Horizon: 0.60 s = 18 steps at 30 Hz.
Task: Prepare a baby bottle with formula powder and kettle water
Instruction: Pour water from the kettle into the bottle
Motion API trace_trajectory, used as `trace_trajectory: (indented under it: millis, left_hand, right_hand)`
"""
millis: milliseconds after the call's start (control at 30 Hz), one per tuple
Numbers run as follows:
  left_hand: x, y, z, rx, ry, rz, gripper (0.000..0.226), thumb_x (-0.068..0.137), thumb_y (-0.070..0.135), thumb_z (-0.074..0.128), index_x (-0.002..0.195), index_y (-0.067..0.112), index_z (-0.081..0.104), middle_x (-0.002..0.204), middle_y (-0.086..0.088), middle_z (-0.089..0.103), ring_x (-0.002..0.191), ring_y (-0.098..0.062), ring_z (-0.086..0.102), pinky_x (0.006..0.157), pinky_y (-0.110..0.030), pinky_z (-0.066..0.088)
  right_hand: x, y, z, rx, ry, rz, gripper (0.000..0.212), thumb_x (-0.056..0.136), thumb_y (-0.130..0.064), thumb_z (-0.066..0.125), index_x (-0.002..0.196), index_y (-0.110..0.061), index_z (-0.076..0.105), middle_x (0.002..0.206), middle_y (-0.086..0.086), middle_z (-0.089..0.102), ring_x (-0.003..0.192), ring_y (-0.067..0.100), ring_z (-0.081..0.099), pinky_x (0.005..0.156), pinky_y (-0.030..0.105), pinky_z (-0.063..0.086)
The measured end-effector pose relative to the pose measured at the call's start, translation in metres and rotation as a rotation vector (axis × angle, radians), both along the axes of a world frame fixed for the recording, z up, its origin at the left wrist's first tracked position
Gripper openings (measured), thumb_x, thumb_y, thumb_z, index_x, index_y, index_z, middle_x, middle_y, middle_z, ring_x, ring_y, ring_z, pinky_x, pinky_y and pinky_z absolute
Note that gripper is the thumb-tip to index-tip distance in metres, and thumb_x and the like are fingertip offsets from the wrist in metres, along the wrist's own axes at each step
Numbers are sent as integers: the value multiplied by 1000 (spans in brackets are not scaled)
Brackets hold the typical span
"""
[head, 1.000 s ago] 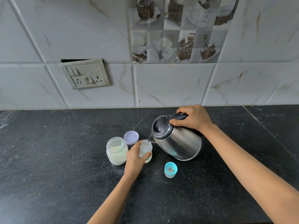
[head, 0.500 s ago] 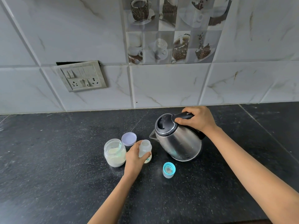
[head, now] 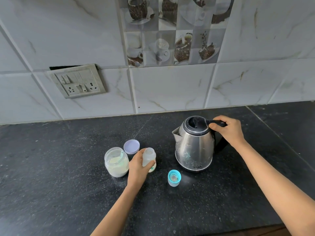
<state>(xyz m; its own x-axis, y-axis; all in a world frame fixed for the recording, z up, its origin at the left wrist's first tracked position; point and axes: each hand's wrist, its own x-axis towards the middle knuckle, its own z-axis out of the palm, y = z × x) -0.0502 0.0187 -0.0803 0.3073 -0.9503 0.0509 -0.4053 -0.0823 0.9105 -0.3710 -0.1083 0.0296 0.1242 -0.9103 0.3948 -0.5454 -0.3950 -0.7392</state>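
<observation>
On the table (head: 51, 167) I see the open powder jar (head: 116, 163), its purple lid (head: 131, 146) at 1 o'clock. My left grip (head: 138, 167) wraps the upright baby bottle (head: 149, 156) beside it. The teal cap (head: 174, 178) stands at 7 o'clock of the upright kettle (head: 195, 147), whose handle my right grip (head: 228, 132) clasps.

- On the countertop (head: 51, 167), the kettle (head: 195, 147) stands upright, right of the baby bottle (head: 149, 156).
- The formula jar (head: 116, 163) sits just left of the bottle, with the jar lid (head: 131, 147) behind them.
- The bottle cap (head: 174, 178) rests nearer the viewer, between bottle and kettle.
</observation>
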Motion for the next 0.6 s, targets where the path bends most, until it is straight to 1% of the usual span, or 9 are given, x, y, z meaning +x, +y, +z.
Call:
trace_trajectory:
  millis: [67, 167, 233, 300, 433, 467, 500, 567, 600]
  left_hand:
    - [0, 0, -1, -5, 0, 7, 49, 78, 19, 77, 118, 34, 54, 115, 15, 62, 108, -7, 59, 98, -33, 48]
    - [0, 1, 0, -8, -2, 14, 49, 78, 19, 77, 115, 38, 52, 112, 18, 61, 106, -5, 58, 97, -29, 46]
    - [0, 1, -1, -14, 2, 13, 49, 78, 17, 77, 113, 39, 50, 107, 23, 59, 103, 0, 57, 95, -26, 45]
    - [1, 1, -1, -20, 3, 14, 49, 78, 17, 77, 112, 40, 50, 106, 25, 58, 103, -1, 56, 94, -24, 44]
    - [2, 0, -3, -28, 4, 21, 49, 78, 16, 77, 111, 40, 50, 108, 25, 57, 106, -6, 57, 95, -26, 44]
    - [2, 0, -4, -30, 4, 23, 49, 78, 16, 77, 111, 40, 50, 108, 25, 57, 106, -6, 57, 96, -27, 44]
    - [2, -1, -5, -32, 3, 25, 49, 78, 17, 77, 111, 40, 50, 108, 24, 57, 106, -6, 57, 96, -28, 44]
    - [3, -1, -8, -29, 5, 30, 49, 78, 18, 77, 112, 40, 50, 109, 22, 58, 107, -7, 56, 98, -29, 45]
    - [3, -1, -10, -27, 9, 32, 49, 78, 18, 78, 112, 40, 50, 110, 22, 58, 107, -7, 56, 98, -30, 45]
  right_hand:
    - [-5, -1, -2, 25, -3, -11, 11, 78, -19, 75, 87, -18, 70, 83, -1, 69, 78, 8, 62, 73, 22, 47]
    - [-10, -1, -6, 52, -24, -25, 9, 80, -19, 73, 87, -17, 70, 82, 1, 69, 74, 4, 60, 72, 24, 46]
    - [-13, 0, -9, 53, -30, -35, 9, 80, -20, 72, 88, -15, 70, 83, 4, 69, 75, 12, 61, 73, 28, 47]
    - [-14, 1, -9, 61, -27, -32, 8, 81, -19, 71, 88, -15, 70, 84, 3, 69, 77, 14, 62, 74, 29, 47]
    - [-14, 2, -6, 85, -4, -25, 5, 84, -21, 68, 86, -25, 66, 85, -3, 68, 77, 2, 59, 74, 26, 44]
    - [-14, 2, -6, 102, 25, -26, 3, 86, -24, 66, 88, -25, 65, 87, -5, 67, 82, 5, 59, 76, 27, 43]
    - [-15, 2, -5, 118, 71, -32, 6, 88, -28, 63, 92, -25, 64, 89, -7, 65, 90, 11, 58, 79, 30, 41]
    - [-16, 2, -9, 117, 226, -94, 21, 90, -41, 56, 102, -26, 62, 100, -8, 59, 109, 22, 46, 89, 35, 33]
    - [-15, 5, -11, 100, 293, -164, 29, 89, -47, 52, 108, -26, 59, 109, -5, 54, 115, 25, 40, 95, 38, 31]
